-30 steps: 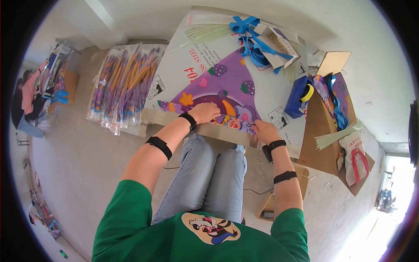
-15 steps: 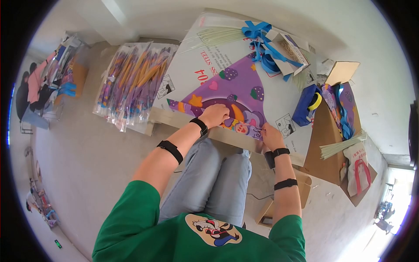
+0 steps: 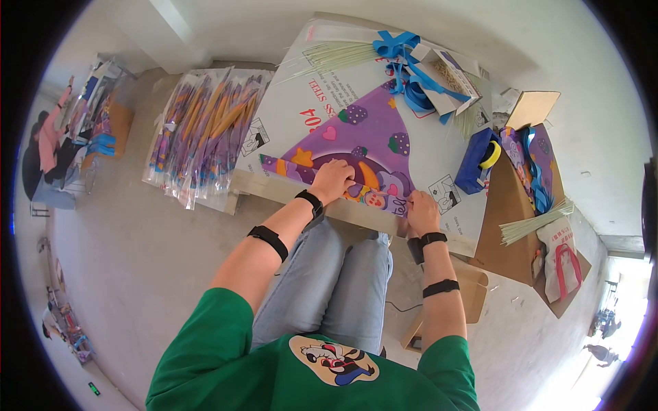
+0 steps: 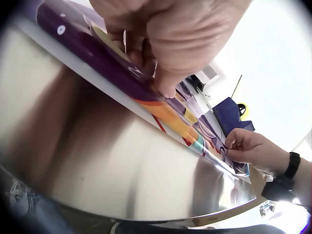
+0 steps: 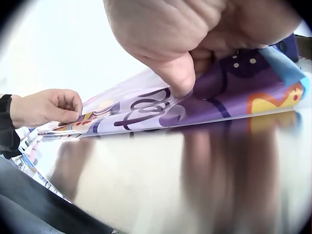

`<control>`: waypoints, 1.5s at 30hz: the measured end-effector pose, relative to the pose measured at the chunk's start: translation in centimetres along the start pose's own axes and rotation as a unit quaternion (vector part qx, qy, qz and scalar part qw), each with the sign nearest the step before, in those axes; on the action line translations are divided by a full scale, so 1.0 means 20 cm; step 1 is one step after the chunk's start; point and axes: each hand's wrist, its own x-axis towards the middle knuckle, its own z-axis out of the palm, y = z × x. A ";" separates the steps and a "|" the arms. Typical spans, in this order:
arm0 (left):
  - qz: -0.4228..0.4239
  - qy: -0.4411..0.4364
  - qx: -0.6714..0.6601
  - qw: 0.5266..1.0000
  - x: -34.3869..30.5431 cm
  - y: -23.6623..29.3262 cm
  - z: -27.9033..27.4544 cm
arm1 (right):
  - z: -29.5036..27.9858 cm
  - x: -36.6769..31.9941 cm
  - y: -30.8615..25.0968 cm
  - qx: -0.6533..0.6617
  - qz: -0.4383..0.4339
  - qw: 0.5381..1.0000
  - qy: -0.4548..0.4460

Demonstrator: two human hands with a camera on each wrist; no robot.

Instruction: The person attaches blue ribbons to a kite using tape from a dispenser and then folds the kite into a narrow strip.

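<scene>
A purple printed sheet point(image 3: 377, 130) with strawberries, hearts and a moon lies on the table, its near edge turned over into a narrow strip point(image 3: 377, 198). My left hand point(image 3: 332, 179) pinches this strip near its middle, thumb on the near side. At the strip's right end, my right hand point(image 3: 423, 211) grips it between thumb and bent fingers. In the right wrist view, the thumb presses on the folded layer point(image 5: 146, 109), close over the shiny table edge point(image 5: 136, 180). The left wrist view shows the strip point(image 4: 175, 122) running between both hands.
Blue ribbons point(image 3: 418, 96) and a small open box point(image 3: 452, 79) lie at the back right, by thin pale sticks point(image 3: 343, 56). A blue tape dispenser point(image 3: 473, 161) stands on the right, beside a cardboard box point(image 3: 507, 226). Bagged purple-orange items point(image 3: 205, 130) are heaped on the left.
The head view has shifted slightly. Both hands keep nearly the same places along the folded strip.
</scene>
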 end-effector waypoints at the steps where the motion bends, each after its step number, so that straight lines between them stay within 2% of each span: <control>1: 0.000 0.000 0.000 1.000 0.00 0.00 0.00 | -0.01 0.00 -0.01 0.000 0.000 1.000 0.000; 4: 0.018 0.004 -0.017 1.000 0.00 -0.03 0.02 | -0.02 -0.03 -0.05 -0.055 0.021 0.998 0.020; 6: 0.040 0.029 -0.021 0.999 -0.01 -0.04 0.02 | -0.02 -0.05 -0.08 -0.017 -0.039 0.997 0.068; 7: 0.042 0.028 -0.022 0.998 -0.01 -0.03 0.03 | -0.02 -0.06 -0.10 -0.018 -0.037 0.997 0.068; 9: 0.040 0.034 -0.015 0.999 -0.02 -0.04 0.03 | -0.03 -0.08 -0.14 -0.032 -0.175 0.983 0.038; 10: 0.039 0.034 -0.015 0.999 -0.02 -0.04 0.03 | -0.02 -0.10 -0.14 -0.032 -0.176 0.983 0.038; 12: 0.054 0.045 -0.007 0.998 -0.02 -0.04 0.03 | -0.01 -0.13 -0.15 -0.047 -0.167 0.984 -0.037; 15: 0.053 0.014 0.019 0.998 -0.03 -0.05 0.02 | 0.02 -0.15 -0.13 -0.064 -0.174 0.981 -0.051; 21: 0.139 0.028 0.124 0.982 -0.17 -0.02 -0.05 | 0.05 -0.15 -0.12 -0.086 -0.169 0.981 -0.044; 24: 0.108 -0.015 0.160 0.981 -0.22 -0.01 -0.06 | 0.05 -0.16 -0.12 -0.079 -0.173 0.981 -0.037; 30: 0.112 -0.028 0.190 0.975 -0.24 -0.04 -0.02 | 0.08 -0.16 -0.10 -0.085 -0.171 0.981 -0.038; 34: 0.096 -0.048 0.200 0.974 -0.21 0.00 -0.03 | 0.11 -0.18 -0.07 -0.139 -0.168 0.975 -0.033; 36: 0.103 -0.029 0.183 0.977 -0.21 -0.04 0.01 | 0.13 -0.20 -0.05 -0.070 -0.169 0.983 0.002; 37: 0.113 -0.032 0.181 0.977 -0.21 -0.04 0.00 | 0.08 -0.21 -0.03 -0.083 -0.147 0.986 0.009; 40: 0.121 -0.043 0.185 0.974 -0.21 -0.03 -0.02 | -0.07 -0.23 0.01 0.097 -0.071 0.986 0.115; 42: 0.113 -0.062 0.184 0.974 -0.22 -0.02 -0.04 | -0.12 -0.30 0.20 0.152 0.115 0.970 0.152; 43: 0.113 -0.061 0.183 0.975 -0.21 -0.01 -0.04 | -0.19 -0.34 0.32 0.130 0.152 0.952 0.233; 44: 0.114 -0.061 0.184 0.974 -0.21 -0.01 -0.04 | -0.30 -0.38 0.40 0.105 0.251 0.910 0.313; 45: 0.114 -0.062 0.186 0.974 -0.22 -0.01 -0.04 | -0.18 -0.40 0.73 0.264 0.279 0.817 0.429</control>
